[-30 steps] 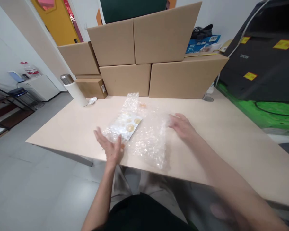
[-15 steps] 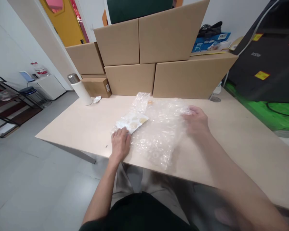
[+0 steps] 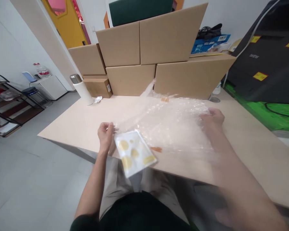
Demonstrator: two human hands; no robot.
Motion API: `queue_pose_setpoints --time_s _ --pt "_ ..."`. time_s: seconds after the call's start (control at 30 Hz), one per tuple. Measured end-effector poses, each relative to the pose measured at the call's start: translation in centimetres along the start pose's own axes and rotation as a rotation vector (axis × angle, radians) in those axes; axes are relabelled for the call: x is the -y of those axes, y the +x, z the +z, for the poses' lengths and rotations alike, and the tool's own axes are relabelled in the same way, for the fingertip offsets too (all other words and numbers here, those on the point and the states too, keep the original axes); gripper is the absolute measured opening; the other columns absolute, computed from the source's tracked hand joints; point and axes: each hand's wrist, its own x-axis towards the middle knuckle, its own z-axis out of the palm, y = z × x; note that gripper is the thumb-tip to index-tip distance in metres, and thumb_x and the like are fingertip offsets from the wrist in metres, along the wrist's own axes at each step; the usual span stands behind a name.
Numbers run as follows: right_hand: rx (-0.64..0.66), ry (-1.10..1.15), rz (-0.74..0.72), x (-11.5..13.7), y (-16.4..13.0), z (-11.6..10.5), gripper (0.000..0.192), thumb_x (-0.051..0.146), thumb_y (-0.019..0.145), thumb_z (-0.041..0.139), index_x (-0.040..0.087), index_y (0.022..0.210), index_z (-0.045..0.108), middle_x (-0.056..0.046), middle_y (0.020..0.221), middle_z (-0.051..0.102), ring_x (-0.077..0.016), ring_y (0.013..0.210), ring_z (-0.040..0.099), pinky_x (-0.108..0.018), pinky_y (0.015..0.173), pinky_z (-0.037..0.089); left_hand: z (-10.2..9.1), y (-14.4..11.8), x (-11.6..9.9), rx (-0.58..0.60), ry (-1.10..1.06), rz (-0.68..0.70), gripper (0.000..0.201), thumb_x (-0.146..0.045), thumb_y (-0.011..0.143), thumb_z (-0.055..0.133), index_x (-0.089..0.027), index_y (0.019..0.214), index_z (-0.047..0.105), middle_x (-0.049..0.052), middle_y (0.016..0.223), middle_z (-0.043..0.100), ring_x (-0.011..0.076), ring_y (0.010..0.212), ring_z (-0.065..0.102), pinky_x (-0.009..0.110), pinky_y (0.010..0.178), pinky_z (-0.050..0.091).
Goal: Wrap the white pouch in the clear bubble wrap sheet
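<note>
Left hand [image 3: 106,134] pinches a white yellow-spotted packet [image 3: 135,156]; right hand [image 3: 213,118] apparently grips spread bubble wrap [image 3: 173,125].

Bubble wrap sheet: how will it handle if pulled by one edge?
Probably floppy: the bubble wrap sheet drapes and wrinkles between the left hand and right hand. Likely very light, since a far corner lifts off the table. It may drag the white packet along.

One camera only, up on my head, tipped forward and down over the pale wooden table [image 3: 86,122]. My fingers sit close below the lens; beyond my fingertips, stacked brown cardboard boxes [image 3: 159,61] fill the far view.
</note>
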Motion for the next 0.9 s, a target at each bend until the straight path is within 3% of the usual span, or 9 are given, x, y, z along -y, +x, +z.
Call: queue_pose_setpoints --time_s 0.13,0.27,0.43,0.5,0.6,0.63,0.73,0.83,0.9 --pt "0.058 -0.184 -0.009 -0.8 0.0 0.1 0.046 0.011 0.061 0.063 0.015 0.107 0.061 -0.002 0.094 0.054 -0.0186 0.089 0.055 -0.035 0.093 0.046 -0.1 1.4 1.7 -0.088 0.305 -0.017 0.016 -0.035 0.083 0.060 -0.019 0.085 0.056 0.001 0.077 0.061 0.0158 0.063 0.062 0.030 0.062 0.051" --pt "0.078 -0.366 -0.170 -1.2 -0.5 0.2 0.051 0.013 0.065 0.059 0.016 0.116 0.058 -0.011 0.124 0.050 -0.0248 0.119 0.046 -0.040 0.109 0.033 0.5 0.7 2.0 -0.099 0.420 0.217 0.036 -0.033 0.087 0.060 -0.017 0.119 0.055 0.014 0.121 0.058 0.0235 0.108 0.061 0.039 0.089 0.052" --pt "0.083 -0.485 -0.207 -1.3 -1.3 0.6 0.052 0.018 0.065 0.061 0.023 0.116 0.054 -0.009 0.139 0.044 -0.0311 0.133 0.035 -0.052 0.110 0.028 -0.8 -7.0 4.2 -0.078 0.549 0.680 0.036 -0.025 0.094 0.054 -0.022 0.130 0.053 0.014 0.143 0.047 0.0296 0.139 0.041 0.051 0.112 0.037" --pt "0.089 -0.501 -0.250 -1.4 -1.3 0.8 0.048 0.021 0.066 0.061 0.024 0.113 0.053 -0.008 0.137 0.044 -0.0317 0.132 0.034 -0.055 0.109 0.028 -2.2 -12.1 7.3 0.107 0.587 0.848 0.041 -0.021 0.094 0.053 -0.027 0.134 0.050 0.012 0.143 0.047 0.0295 0.137 0.045 0.052 0.111 0.039" --pt "0.083 -0.523 -0.308 -2.1 -0.8 1.2 0.051 0.019 0.064 0.062 0.025 0.113 0.051 -0.008 0.138 0.041 -0.0318 0.132 0.032 -0.056 0.108 0.028 -3.9 -18.7 12.7 0.329 0.682 0.784 0.051 -0.023 0.094 0.054 -0.026 0.143 0.042 0.016 0.151 0.038 0.0336 0.144 0.035 0.055 0.111 0.039" --pt "0.072 -0.535 -0.319 -2.3 -0.6 1.3 0.054 0.017 0.063 0.063 0.025 0.114 0.050 -0.009 0.138 0.039 -0.0318 0.133 0.031 -0.056 0.108 0.027 -4.1 -20.1 14.1 0.474 0.723 0.737 0.052 -0.027 0.095 0.053 -0.025 0.145 0.039 0.016 0.156 0.031 0.0342 0.146 0.030 0.056 0.112 0.037" --pt "0.049 -0.581 -0.314 -3.0 0.0 1.5 0.059 0.011 0.061 0.063 0.023 0.117 0.049 -0.010 0.137 0.037 -0.0323 0.133 0.029 -0.057 0.107 0.026 -3.4 -21.4 16.2 0.771 0.782 0.681 0.048 -0.044 0.095 0.053 -0.029 0.140 0.050 0.010 0.153 0.041 0.0334 0.143 0.037 0.053 0.112 0.038" --pt "0.075 -0.628 -0.318 -3.1 -0.3 1.4 0.058 0.010 0.066 0.064 0.020 0.121 0.049 -0.013 0.135 0.037 -0.0320 0.132 0.028 -0.055 0.106 0.026 -1.8 -20.4 15.8 1.053 0.900 0.496 0.056 -0.058 0.095 0.046 -0.029 0.143 0.050 0.007 0.154 0.044 0.0353 0.144 0.034 0.055 0.117 0.028" --pt "0.092 -0.647 -0.341 -2.9 -0.9 1.3 0.055 0.012 0.071 0.064 0.018 0.123 0.049 -0.014 0.136 0.037 -0.0315 0.132 0.027 -0.052 0.105 0.026 -1.0 -19.8 15.0 1.131 0.956 0.376 0.075 -0.072 0.087 0.049 -0.028 0.147 0.045 0.010 0.158 0.038 0.0401 0.146 0.028 0.061 0.118 0.019"
